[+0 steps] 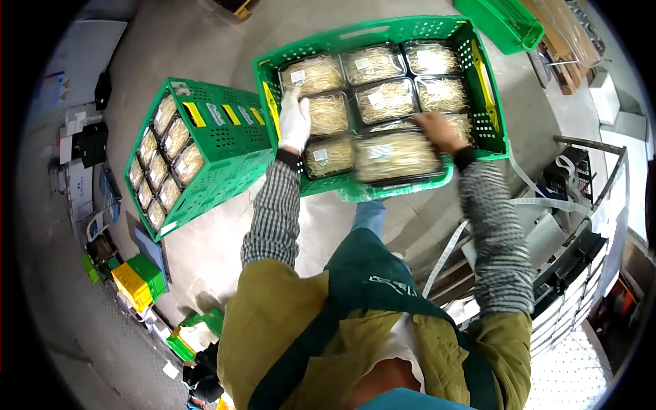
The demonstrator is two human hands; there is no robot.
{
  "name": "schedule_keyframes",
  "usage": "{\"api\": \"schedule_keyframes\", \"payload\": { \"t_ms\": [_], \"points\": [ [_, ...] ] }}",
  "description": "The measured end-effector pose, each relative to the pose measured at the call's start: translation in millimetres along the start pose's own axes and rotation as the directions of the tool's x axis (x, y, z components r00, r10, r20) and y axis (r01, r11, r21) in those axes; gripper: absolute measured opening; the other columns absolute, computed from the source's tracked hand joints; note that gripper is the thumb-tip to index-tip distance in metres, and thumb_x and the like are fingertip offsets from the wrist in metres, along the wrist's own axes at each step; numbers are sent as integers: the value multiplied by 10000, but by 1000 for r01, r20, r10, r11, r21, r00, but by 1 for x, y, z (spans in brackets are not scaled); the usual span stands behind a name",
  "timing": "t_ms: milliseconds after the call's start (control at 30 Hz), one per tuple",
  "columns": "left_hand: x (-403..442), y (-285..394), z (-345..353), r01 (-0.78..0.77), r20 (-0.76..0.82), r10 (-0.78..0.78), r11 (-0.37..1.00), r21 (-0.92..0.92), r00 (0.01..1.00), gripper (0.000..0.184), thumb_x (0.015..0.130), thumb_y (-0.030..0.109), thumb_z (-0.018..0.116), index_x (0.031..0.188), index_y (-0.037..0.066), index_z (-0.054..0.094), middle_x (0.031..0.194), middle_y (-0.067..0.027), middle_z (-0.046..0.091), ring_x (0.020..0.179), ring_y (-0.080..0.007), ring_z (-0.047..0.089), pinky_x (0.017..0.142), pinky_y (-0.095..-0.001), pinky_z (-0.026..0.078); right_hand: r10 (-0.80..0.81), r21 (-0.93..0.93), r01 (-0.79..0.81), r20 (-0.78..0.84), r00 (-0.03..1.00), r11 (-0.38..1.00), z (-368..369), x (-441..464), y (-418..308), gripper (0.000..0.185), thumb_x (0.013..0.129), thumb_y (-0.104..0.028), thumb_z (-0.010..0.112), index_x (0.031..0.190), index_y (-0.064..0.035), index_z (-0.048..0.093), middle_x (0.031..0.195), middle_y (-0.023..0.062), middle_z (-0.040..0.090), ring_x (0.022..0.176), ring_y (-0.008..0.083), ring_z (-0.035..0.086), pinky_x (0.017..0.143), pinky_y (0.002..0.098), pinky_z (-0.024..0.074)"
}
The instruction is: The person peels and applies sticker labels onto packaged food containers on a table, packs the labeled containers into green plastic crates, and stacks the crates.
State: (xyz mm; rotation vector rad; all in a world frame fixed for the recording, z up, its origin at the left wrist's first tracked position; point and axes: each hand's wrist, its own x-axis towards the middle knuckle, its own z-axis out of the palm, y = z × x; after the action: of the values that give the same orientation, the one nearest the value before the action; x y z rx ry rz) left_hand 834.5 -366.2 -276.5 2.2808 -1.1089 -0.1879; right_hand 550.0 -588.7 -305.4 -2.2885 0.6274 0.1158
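A green perforated crate [372,29] in front of me holds rows of black trays under clear film. Each is filled with pale, thin strands that look like sprouts and has a white label. My right hand [441,133], bare and slightly blurred, grips the far right edge of one such tray [398,157]. This tray is tilted and raised at the crate's near side, above the others. My left hand [295,123], in a white glove, rests with fingers stretched out at the left column, by a packed tray [326,114] and the crate's left wall.
Left of me a second green crate [225,143] lies on its side, with filled trays facing out. Another green crate [502,24] is at the upper right. A metal rack with white straps [526,201] stands on the right. Yellow and green bins [140,279] sit lower left.
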Motion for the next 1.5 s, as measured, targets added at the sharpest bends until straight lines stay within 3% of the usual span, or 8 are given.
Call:
{"api": "schedule_keyframes", "payload": {
  "t_ms": [267,467,667,800,1067,1233,1467,1500],
  "points": [
    [-92,52,1,-417,612,86,805,422,786,773,734,434,682,1399,245,335,1459,-176,256,1353,-336,229,976,-661,218,203,531,34,-381,902,847,66,-26,-108,281,825,-186,570,1023,12,579,989,220,599,900,376,581,781,437,468],
    [-61,-5,58,-407,865,107,906,118,490,397,793,178,632,1179,100,589,1416,-270,269,1282,-388,321,1067,-405,306,496,586,-95,-575,651,805,27,-273,-81,235,863,-169,535,1020,-5,593,972,173,622,896,337,604,791,389,489],
    [-90,194,103,-619,548,486,782,74,681,472,814,86,590,1258,-8,459,1323,-255,419,1175,-394,437,1003,-433,360,643,723,-270,-690,-334,636,112,-622,-179,183,884,-119,552,1036,-24,595,897,137,628,840,238,620,752,334,498],
    [-296,423,118,-816,252,940,328,-477,230,456,898,161,525,1320,27,417,1312,-198,461,1205,-352,429,1018,-404,350,282,894,-296,-396,-874,337,270,-820,-303,170,914,-115,535,1060,-47,590,819,68,621,733,135,590,644,265,471],
    [-752,705,167,-746,341,845,-97,-659,-411,490,911,244,501,1338,31,391,1281,-218,490,1190,-326,459,1013,-381,343,-103,461,-99,-394,-913,-882,628,-1066,-557,193,881,-199,515,923,-52,633,875,171,640,812,348,601,706,438,476],
    [-906,763,236,-717,275,752,-351,-602,-599,386,902,272,502,1212,42,509,1198,-181,546,1120,-315,491,993,-381,357,-137,688,209,158,-978,-695,716,-1130,-586,492,910,-443,439,989,17,596,1025,269,593,962,443,543,809,484,442],
    [-939,765,268,-585,463,746,122,-802,-479,392,848,256,548,1174,41,564,1192,-165,562,1156,-305,471,1009,-377,342,32,968,96,107,-994,-231,784,-1134,-588,430,966,-326,442,1100,76,522,1068,193,591,970,262,545,868,334,411],
    [-937,763,282,-616,238,850,-123,-778,-470,396,841,248,546,1180,43,562,1187,-164,566,1150,-302,480,988,-380,361,27,965,140,149,-988,-221,774,-1132,-595,419,966,-322,449,1082,73,528,1020,172,591,935,235,534,853,321,411]
  ]
}}
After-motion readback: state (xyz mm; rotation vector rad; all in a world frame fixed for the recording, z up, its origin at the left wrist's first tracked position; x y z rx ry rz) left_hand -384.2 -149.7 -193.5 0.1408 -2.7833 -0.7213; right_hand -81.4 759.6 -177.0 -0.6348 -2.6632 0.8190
